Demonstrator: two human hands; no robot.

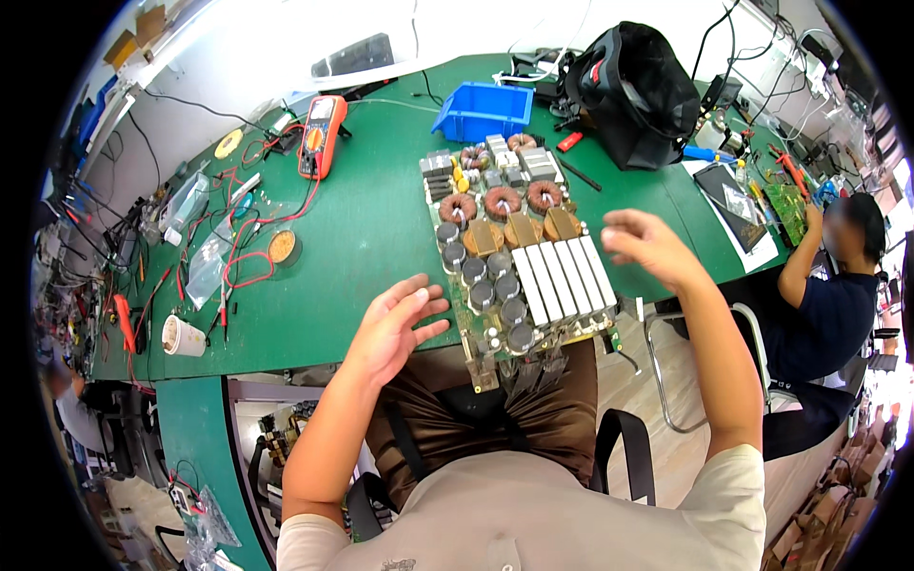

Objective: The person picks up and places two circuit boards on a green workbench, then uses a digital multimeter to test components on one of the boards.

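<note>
A large circuit board (514, 257) lies at the front edge of the green bench, its near end overhanging above my lap. It carries copper-wound rings, dark round capacitors and a row of long white blocks. My left hand (405, 314) is open to the left of the board's lower part, fingers apart and holding nothing. My right hand (647, 247) is open just right of the board's upper half, fingers loosely curved with nothing visible in them. I cannot tell whether its fingertips touch the board.
Green bench (362, 238) holds a blue bin (481, 109), black bag (633, 95), orange multimeter (319, 133) with leads, paper cup (183, 335), round tin (284, 247) and black notebook (724, 205). A co-worker (819, 305) sits at right at another board; another person (76, 419) is at far left.
</note>
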